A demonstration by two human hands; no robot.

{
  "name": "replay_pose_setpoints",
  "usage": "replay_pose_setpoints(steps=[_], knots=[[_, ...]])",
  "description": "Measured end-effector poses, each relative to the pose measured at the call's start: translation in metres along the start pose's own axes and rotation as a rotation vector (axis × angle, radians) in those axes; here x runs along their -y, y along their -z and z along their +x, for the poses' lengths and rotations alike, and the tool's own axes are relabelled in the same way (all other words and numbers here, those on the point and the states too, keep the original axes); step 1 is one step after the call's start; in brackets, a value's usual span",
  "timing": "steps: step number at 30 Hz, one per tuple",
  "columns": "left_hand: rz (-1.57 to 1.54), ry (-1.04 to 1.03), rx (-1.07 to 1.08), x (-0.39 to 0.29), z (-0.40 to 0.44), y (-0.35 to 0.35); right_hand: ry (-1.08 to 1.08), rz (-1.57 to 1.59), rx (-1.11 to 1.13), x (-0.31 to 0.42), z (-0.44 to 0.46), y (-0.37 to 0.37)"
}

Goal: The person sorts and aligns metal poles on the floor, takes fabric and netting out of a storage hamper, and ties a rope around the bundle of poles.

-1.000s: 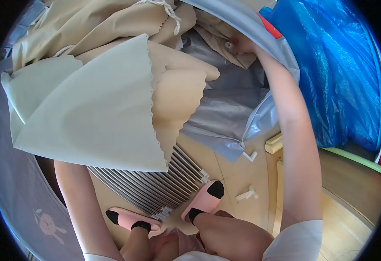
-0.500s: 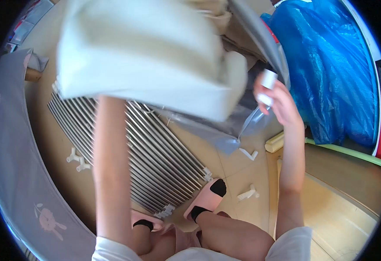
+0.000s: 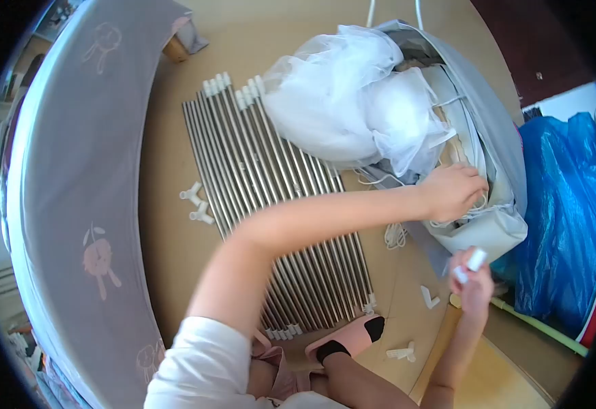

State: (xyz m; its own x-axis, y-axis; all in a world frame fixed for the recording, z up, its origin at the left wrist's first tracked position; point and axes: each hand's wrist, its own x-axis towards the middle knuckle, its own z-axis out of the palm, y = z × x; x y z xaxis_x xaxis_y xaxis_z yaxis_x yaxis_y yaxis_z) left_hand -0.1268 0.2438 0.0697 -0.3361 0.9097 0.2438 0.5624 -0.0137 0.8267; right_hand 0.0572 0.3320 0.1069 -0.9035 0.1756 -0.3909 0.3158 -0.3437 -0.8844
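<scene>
My left hand point(image 3: 456, 192) reaches across to the open grey bag point(image 3: 492, 129). Its fingers are curled down among white cords and pale fabric, and whatever they grip is hidden. Just below it lies a smooth white bundle point(image 3: 482, 230) at the bag's near end. A white plastic pipe connector point(image 3: 476, 259) is held in my right hand point(image 3: 474, 283), close under that bundle. White mesh netting point(image 3: 346, 95) spills out of the bag to the left, over the ends of the metal tubes point(image 3: 291, 204).
Loose white connectors point(image 3: 197, 203) lie left of the tubes; another angled connector point(image 3: 429, 297) and a connector point(image 3: 401, 352) lie at the right. A grey fabric panel point(image 3: 100, 170) with rabbit prints curves along the left. A blue plastic bag point(image 3: 560, 218) stands at right, near a wooden board point(image 3: 495, 368).
The big white bundle has come down from in front of my view to the grey bag. My left hand has swung right into the bag. My right hand still holds the connector.
</scene>
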Motion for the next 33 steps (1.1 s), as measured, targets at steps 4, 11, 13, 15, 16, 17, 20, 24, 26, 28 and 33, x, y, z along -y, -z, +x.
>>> replay_pose_setpoints(steps=[4, 11, 13, 15, 16, 17, 20, 24, 26, 28, 33], knots=[[-0.279, 0.103, 0.081, -0.022, -0.109, 0.063, -0.376, -0.152, 0.186, -0.032, 0.039, -0.064], [-0.473, 0.633, -0.189, -0.025, -0.247, 0.108, -0.772, 0.122, 0.615, -0.056, 0.113, -0.202], [-0.32, 0.578, -0.467, -0.009, -0.27, 0.129, -0.672, -0.001, 0.543, -0.049, 0.127, -0.246], [-0.179, 0.569, -0.829, 0.018, -0.298, 0.15, -0.547, -0.199, 0.487, -0.05, 0.153, -0.272], [-0.36, 0.584, -1.017, 0.031, -0.314, 0.157, -0.44, -0.369, 0.48, -0.057, 0.17, -0.283], [-0.548, 0.589, -1.196, 0.044, -0.328, 0.163, -0.327, -0.538, 0.468, -0.067, 0.19, -0.294], [-0.553, 0.693, -1.37, 0.081, -0.372, 0.161, 0.177, -1.176, 0.414, -0.141, 0.266, -0.3], [-0.711, 0.819, -1.297, 0.096, -0.405, 0.153, 0.226, -1.528, 0.138, -0.188, 0.294, -0.332], [-0.717, 0.851, -1.322, 0.097, -0.414, 0.155, 0.219, -1.578, 0.005, -0.187, 0.289, -0.349], [-0.722, 0.876, -1.344, 0.103, -0.422, 0.155, 0.116, -1.551, -0.031, -0.185, 0.287, -0.359], [-0.815, 0.862, -1.313, 0.112, -0.413, 0.156, -0.037, -1.441, -0.095, -0.179, 0.293, -0.363]])
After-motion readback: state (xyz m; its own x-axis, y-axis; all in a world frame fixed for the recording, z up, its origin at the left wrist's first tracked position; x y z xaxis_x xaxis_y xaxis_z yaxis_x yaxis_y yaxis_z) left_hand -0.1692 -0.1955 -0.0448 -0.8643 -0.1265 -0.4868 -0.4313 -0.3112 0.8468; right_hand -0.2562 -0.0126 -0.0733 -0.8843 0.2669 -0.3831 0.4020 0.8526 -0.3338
